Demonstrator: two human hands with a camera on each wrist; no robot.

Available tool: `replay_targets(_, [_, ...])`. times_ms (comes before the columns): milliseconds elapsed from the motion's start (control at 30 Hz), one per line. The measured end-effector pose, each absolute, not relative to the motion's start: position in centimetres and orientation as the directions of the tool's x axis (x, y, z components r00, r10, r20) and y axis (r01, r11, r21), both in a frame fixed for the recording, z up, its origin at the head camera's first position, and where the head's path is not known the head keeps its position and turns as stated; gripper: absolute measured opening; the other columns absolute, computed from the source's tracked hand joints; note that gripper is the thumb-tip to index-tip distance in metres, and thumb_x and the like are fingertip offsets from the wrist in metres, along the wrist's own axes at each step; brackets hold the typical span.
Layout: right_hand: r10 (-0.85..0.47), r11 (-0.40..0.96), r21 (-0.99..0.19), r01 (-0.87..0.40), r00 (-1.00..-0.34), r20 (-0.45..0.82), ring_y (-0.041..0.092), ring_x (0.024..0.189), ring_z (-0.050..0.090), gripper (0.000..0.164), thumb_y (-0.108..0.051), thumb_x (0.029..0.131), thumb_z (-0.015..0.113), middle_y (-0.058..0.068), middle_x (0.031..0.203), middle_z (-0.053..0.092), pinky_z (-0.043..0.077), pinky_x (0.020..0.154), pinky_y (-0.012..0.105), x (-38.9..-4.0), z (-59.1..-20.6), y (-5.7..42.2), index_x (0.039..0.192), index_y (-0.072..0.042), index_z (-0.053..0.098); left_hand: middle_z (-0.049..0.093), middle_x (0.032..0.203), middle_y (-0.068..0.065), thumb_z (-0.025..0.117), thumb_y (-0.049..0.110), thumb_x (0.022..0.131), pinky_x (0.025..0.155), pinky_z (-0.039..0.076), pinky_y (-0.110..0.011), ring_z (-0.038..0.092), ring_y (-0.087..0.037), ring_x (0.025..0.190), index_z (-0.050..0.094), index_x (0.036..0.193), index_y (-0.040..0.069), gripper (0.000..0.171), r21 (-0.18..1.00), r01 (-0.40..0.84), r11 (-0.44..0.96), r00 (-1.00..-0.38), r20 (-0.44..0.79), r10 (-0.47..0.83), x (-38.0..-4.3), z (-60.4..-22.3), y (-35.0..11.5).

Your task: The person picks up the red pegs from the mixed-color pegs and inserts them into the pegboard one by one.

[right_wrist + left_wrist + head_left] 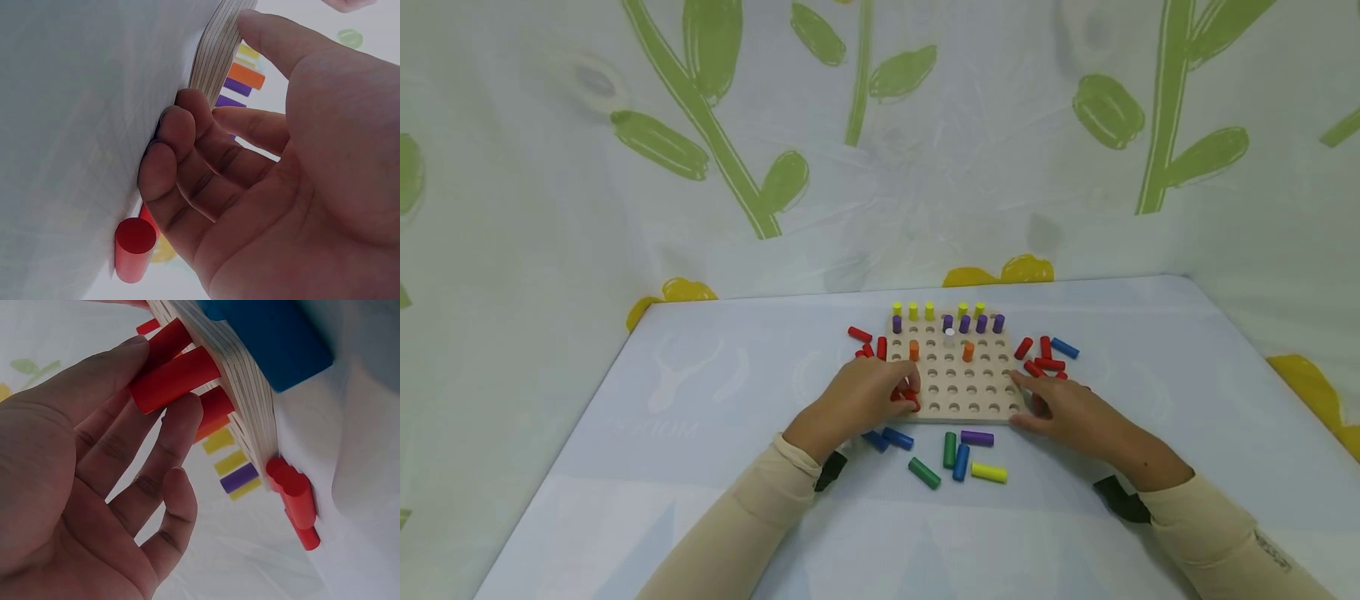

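Note:
A wooden pegboard (962, 408) with rows of round holes lies on the table. My left hand (868, 392) is over its front left corner, thumb and fingertips pinching a red peg (175, 380). Close by, another red peg (215, 406) stands in the board; the lower ends of the pegs at the fingers are partly hidden. My right hand (1067, 417) rests at the board's right side, thumb and index fingertip touching its edge. The other fingers lie loosely bent against the board's side in the right wrist view, holding no peg.
Yellow pegs (928, 312), purple pegs (965, 325), orange pegs (968, 352) and a white peg (950, 337) stand in the board. Loose red pegs (1049, 364) and a blue peg (1065, 347) lie right of it. Green pegs (924, 472) and a yellow peg (988, 472) lie in front.

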State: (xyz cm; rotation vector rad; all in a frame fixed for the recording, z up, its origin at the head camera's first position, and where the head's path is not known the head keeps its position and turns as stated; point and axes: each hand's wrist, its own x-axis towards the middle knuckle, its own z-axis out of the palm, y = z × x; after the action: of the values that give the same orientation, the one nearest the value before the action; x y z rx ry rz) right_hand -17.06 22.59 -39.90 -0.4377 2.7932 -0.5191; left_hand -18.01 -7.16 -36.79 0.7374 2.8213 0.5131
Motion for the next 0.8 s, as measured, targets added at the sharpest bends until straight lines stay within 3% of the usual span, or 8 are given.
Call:
replay_targets(567, [-0.336, 0.893, -0.378, -0.243, -0.92, -0.201, 0.013, 0.075, 0.047, 0.08, -0.04, 0.086, 0.077, 0.0, 0.075, 0.048, 0.037, 0.055, 0.022, -16.91, -40.0, 22.57, 0.15, -0.005, 0.044, 0.065, 0.079, 0.011, 0.079, 0.031, 0.087, 0.067, 0.047, -0.02, 0.057, -0.009, 0.072, 0.07, 0.105, 0.024, 0.021, 0.343, 0.463, 0.817, -0.853, -0.079, 0.517, -17.94, -37.21, -6.96])
replay_targets(800, [-0.335, 0.892, -0.381, -0.242, -0.921, -0.199, 0.014, 0.076, 0.047, 0.08, -0.041, 0.087, 0.076, 0.001, 0.077, 0.048, 0.038, 0.057, 0.022, -16.88, -39.85, 22.54, 0.15, -0.005, 0.043, 0.071, 0.091, 0.01, 0.078, 0.032, 0.088, 0.075, 0.051, -0.019, 0.06, -0.006, 0.078, 0.069, 0.113, 0.023, 0.028, 0.358, 0.476, 0.803, -0.841, -0.084, 0.535, -17.97, -36.81, -7.16])
